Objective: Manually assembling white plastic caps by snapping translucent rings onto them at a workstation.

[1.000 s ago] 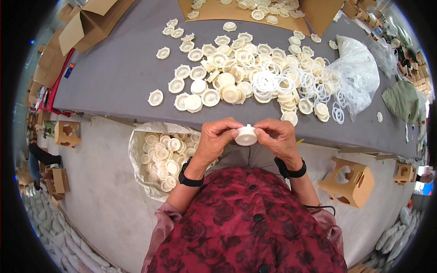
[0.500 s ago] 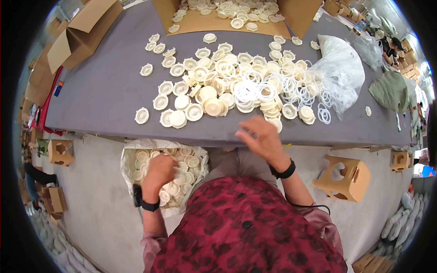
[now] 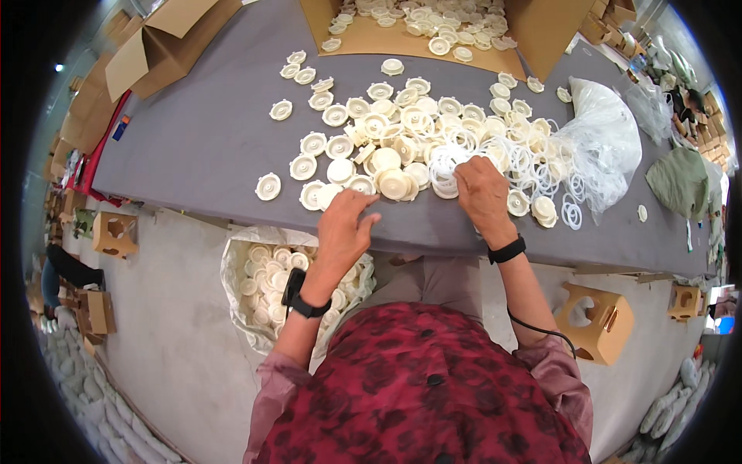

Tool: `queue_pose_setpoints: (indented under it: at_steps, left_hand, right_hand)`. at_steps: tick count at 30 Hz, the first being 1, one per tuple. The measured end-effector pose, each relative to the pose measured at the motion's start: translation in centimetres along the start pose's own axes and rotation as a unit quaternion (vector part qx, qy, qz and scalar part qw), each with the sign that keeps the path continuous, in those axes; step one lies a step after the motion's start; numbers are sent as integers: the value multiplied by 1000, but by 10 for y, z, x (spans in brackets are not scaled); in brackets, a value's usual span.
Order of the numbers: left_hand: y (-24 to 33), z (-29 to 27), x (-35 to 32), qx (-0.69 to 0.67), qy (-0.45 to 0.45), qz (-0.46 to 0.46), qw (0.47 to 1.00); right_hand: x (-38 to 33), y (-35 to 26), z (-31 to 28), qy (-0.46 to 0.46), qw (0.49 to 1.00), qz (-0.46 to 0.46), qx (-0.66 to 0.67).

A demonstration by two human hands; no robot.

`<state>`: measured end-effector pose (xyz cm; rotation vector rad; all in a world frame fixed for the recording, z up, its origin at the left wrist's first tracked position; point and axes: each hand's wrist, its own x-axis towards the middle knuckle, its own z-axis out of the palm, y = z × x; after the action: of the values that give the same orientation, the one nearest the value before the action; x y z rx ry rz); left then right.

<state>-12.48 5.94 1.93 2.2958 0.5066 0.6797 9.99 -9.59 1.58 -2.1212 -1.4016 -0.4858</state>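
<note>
Round cream plastic caps [image 3: 392, 184] with tabbed rims lie in a loose heap on the grey table. Over the caps' near right part is a cluster of thin white plastic rings [image 3: 443, 172]. My left hand [image 3: 345, 228] is over the table's front edge, thumb and fingers apart, fingertips beside the nearest caps; nothing shows in it. My right hand [image 3: 485, 197] is at the right side of the ring cluster, its fingers curled down and pressed together. Its fingertips are hidden, so what they pinch cannot be seen.
Below the table edge, a white sack [image 3: 234, 271] holds many caps. A cardboard box [image 3: 433, 58] with more caps lies open at the back. A clear plastic bag [image 3: 607, 147] rests right of the rings. A tan stool [image 3: 610, 329] stands at the right.
My left hand has risen from over the sack of caps to the table edge by the heap. My right hand has moved forward onto the white rings, its fingers now curled. The view has shifted slightly.
</note>
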Motion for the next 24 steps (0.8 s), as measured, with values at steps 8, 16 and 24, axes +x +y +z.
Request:
queue_pose_setpoints:
  at_steps: [8,16,24]
  left_hand:
    - [-1,44,39,128,27,78,988]
    - [-1,48,35,143,75,143,976]
    - [-6,41,34,-12,122,38,992]
  right_hand:
    - [7,-1,-16,123,947,182,234]
    - [-2,22,-11,91,781,325,525]
    - [1,27,-28,86,729,337,590]
